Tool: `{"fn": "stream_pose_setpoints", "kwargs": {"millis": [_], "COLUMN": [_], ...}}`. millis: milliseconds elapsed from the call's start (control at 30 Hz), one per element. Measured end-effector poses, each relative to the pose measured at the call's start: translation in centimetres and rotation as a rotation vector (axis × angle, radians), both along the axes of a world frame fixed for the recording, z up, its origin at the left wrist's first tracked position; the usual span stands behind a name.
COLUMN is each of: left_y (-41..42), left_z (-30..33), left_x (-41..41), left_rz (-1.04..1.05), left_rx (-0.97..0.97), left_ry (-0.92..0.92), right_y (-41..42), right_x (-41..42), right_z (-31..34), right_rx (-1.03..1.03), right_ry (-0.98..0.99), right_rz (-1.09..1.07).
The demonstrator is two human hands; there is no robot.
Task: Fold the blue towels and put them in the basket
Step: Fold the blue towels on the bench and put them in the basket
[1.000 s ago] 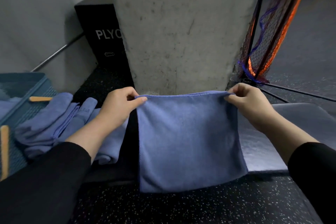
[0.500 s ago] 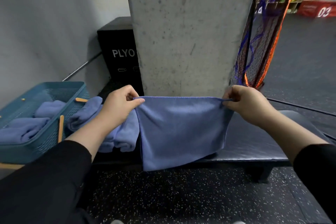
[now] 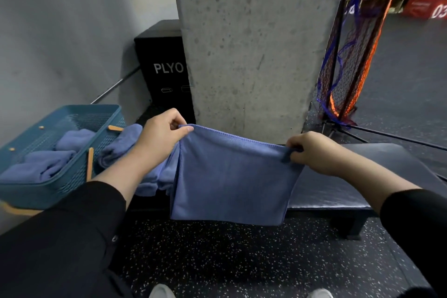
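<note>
Towel's hem has lifted off the floor. My left hand and right hand pinch the soft blue microfibre towel's top corners; its long edge spans between them, and the teal plastic mesh basket lies nearer my left.

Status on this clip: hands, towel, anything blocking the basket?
Left hand and right hand each pinch a top corner of the blue microfibre towel, hanging doubled. Teal plastic mesh basket at left holds folded towels. Loose blue towels lie between.

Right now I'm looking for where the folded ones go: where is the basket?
In the head view the teal basket sits at the far left, beside the loose blue towels by the left hand, with folded towels inside.
</note>
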State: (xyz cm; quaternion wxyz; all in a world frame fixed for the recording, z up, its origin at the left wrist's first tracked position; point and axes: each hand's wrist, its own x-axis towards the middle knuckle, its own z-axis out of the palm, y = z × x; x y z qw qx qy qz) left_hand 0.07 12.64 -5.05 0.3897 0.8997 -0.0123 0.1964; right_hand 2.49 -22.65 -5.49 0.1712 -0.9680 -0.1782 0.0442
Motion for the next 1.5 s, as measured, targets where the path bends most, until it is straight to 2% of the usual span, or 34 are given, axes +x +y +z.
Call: {"fn": "stream_pose_setpoints", "kwargs": {"millis": [133,200,300,367,567,733,900,1133,1300,1500], "left_y": [-0.4,-0.8,-1.5,-1.8,-2.3,-2.1,-1.5,-1.1,-1.0,-1.7], "left_z": [-1.1,-2.0,-4.0,-5.1,-6.2,-6.6,-7.6,-8.2,-8.4,-8.4], "left_x": [0.8,1.3,1.5,1.7,2.3,2.2,2.1,2.2,2.5,2.7], "left_rz": [0.049,0.077,0.100,0.076,-0.057,-0.148,-0.170,-0.164,-0.161,-0.181], "left_rx": [0.044,0.072,0.160,0.206,0.319,0.398,0.442,0.391,0.330,0.291], "left_ry": [0.022,0.030,0.030,0.031,0.073,0.138,0.176,0.221,0.220,0.216], "right_y": [0.6,1.5,3.2,3.9,3.8,4.8,5.3,5.5,6.5,6.8], "right_x": [-0.4,-1.3,-2.6,-2.7,-1.4,-1.9,-1.8,-0.5,0.0,1.1], "right_z": [-1.8,-3.0,-6.4,-8.5,-10.2,-9.9,-10.5,-12.5,-12.5,-13.4], "right_rx": [0.181,0.247,0.063,-0.042,-0.058,-0.191,-0.036,-0.022,0.031,0.197], "right_ry": [-0.063,-0.045,0.095,0.159,0.219,0.315,0.240,0.201,0.312,0.407], "right_rz": [-0.106,-0.071,0.139,0.181,0.135,0.303,0.339,0.123,-0.045,-0.153]}}
